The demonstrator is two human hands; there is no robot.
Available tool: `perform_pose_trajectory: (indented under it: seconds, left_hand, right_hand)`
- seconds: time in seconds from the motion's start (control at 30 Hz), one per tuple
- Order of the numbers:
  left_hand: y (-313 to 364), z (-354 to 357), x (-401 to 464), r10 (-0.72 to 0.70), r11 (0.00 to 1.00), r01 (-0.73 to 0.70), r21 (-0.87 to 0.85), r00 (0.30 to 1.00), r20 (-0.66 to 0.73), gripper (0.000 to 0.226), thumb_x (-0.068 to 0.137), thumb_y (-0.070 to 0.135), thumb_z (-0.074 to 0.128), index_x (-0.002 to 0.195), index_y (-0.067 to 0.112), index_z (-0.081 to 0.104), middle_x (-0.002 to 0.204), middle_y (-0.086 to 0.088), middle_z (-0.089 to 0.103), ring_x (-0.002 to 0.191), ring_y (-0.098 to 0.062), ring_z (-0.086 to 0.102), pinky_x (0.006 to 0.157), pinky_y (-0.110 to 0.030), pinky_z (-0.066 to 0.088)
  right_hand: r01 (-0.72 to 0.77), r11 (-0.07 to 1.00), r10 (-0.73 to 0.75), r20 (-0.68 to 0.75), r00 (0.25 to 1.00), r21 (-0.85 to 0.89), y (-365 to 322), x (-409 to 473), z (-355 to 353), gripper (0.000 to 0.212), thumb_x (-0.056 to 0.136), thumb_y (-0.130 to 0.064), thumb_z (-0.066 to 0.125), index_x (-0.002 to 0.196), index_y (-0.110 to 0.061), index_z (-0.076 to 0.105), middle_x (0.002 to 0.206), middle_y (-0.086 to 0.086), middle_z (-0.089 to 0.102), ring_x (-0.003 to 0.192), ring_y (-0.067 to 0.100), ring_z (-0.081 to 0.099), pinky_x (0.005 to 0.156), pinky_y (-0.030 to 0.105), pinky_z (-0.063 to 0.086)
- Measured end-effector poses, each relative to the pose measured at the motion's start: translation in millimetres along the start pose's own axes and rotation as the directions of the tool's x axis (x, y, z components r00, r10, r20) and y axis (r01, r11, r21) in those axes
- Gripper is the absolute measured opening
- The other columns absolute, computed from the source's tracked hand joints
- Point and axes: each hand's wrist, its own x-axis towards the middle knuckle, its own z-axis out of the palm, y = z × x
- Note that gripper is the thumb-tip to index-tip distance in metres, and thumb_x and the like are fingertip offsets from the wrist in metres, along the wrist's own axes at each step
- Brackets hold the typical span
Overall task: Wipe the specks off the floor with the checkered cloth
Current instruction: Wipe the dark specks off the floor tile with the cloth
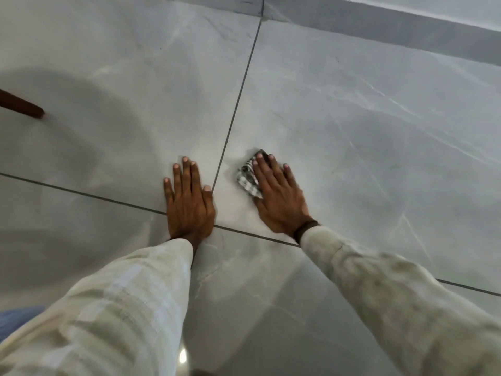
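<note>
A small black-and-white checkered cloth (247,177) lies crumpled on the grey marble-look floor (352,126), just right of a dark grout line. My right hand (279,196) presses flat on it, fingers spread over its right part, so only the cloth's left edge shows. Left of the grout line my left hand (188,202) rests flat on the tile, palm down, fingers apart, holding nothing. A faint whitish smear surrounds the cloth. No distinct specks can be made out near it; a few tiny dark dots show far up on the tiles.
A brown wooden furniture leg (24,106) pokes in at the left edge. A grey skirting strip and wall (406,25) run along the top right. Dark grout lines (238,99) cross the tiles. Blue fabric (16,318) shows at the bottom left.
</note>
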Motion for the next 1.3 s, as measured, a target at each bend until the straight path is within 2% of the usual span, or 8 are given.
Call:
perform_pose_trajectory:
  seconds: [0.2,0.3,0.47,0.7,0.8,0.97,1.13,1.3]
  left_hand:
    - [0,-2,0,0.005,1.000,-0.005,0.009,1.000,0.005,0.065,0.107,0.033,0.027,0.166,0.008,0.017,0.177,-0.012,0.014,0.164,-0.031,0.015,0.132,-0.054,0.013]
    - [1,-1,-2,0.004,1.000,-0.004,0.000,1.000,-0.003,0.065,0.107,0.033,0.027,0.166,0.007,0.017,0.177,-0.013,0.014,0.164,-0.032,0.016,0.132,-0.055,0.013]
    - [1,0,-3,0.013,1.000,-0.013,0.015,1.000,-0.008,0.065,0.108,0.033,0.025,0.166,0.007,0.017,0.177,-0.013,0.013,0.164,-0.032,0.014,0.132,-0.055,0.013]
    - [1,-4,-2,0.018,1.000,-0.018,0.018,1.000,0.006,0.065,0.107,0.033,0.027,0.166,0.006,0.018,0.177,-0.013,0.013,0.164,-0.034,0.015,0.131,-0.057,0.013]
    - [2,-5,-3,0.010,1.000,-0.010,0.006,1.000,0.011,0.065,0.107,0.032,0.028,0.166,0.006,0.019,0.177,-0.014,0.014,0.164,-0.034,0.016,0.131,-0.057,0.013]
    - [4,-8,-4,0.000,1.000,0.000,0.000,1.000,0.028,0.065,0.107,0.032,0.028,0.166,0.006,0.017,0.177,-0.013,0.012,0.164,-0.033,0.013,0.132,-0.057,0.012]
    - [2,-3,-4,0.012,1.000,-0.012,-0.004,1.000,0.008,0.065,0.107,0.032,0.029,0.166,0.007,0.017,0.177,-0.013,0.013,0.164,-0.033,0.014,0.132,-0.057,0.012]
    - [1,-3,-3,0.015,1.000,-0.015,0.004,1.000,0.020,0.065,0.107,0.033,0.026,0.166,0.007,0.017,0.177,-0.013,0.012,0.164,-0.033,0.014,0.131,-0.057,0.012]
  right_hand:
    - [0.354,0.935,-0.352,0.067,0.933,-0.018,39,-60,8,0.070,0.103,-0.039,0.044,0.167,-0.020,0.024,0.177,0.002,0.021,0.165,0.023,0.016,0.135,0.048,0.017]
    - [0.010,0.999,-0.010,0.016,1.000,-0.031,88,-50,-5,0.068,0.105,-0.041,0.035,0.168,-0.020,0.019,0.178,0.003,0.016,0.166,0.025,0.012,0.133,0.054,0.020]
    - [-0.415,0.903,0.424,-0.079,0.902,0.112,45,2,-1,0.076,0.103,-0.036,0.042,0.169,-0.014,0.011,0.179,0.008,0.004,0.167,0.027,0.003,0.135,0.050,0.008]
    - [0.143,0.989,-0.137,-0.115,0.984,0.040,12,-53,24,0.067,0.104,-0.040,0.044,0.166,-0.020,0.029,0.176,0.002,0.026,0.165,0.021,0.020,0.133,0.048,0.023]
    - [-0.155,0.982,0.170,-0.142,0.975,0.110,63,-80,20,0.066,0.102,-0.038,0.039,0.165,-0.017,0.031,0.175,0.006,0.027,0.164,0.024,0.021,0.131,0.053,0.025]
    - [-0.613,0.768,0.638,-0.138,0.758,0.184,14,-110,31,0.079,0.094,-0.034,0.041,0.167,-0.007,0.020,0.177,0.012,0.018,0.165,0.031,0.016,0.132,0.053,0.022]
    - [-0.402,0.886,0.443,-0.163,0.882,0.230,-49,-64,39,0.079,0.094,-0.036,0.047,0.166,-0.012,0.025,0.177,0.009,0.020,0.165,0.026,0.017,0.133,0.050,0.021]
    - [-0.156,0.979,0.171,-0.117,0.978,0.129,0,-16,20,0.073,0.102,-0.036,0.045,0.168,-0.017,0.020,0.178,0.003,0.015,0.166,0.023,0.012,0.134,0.048,0.017]
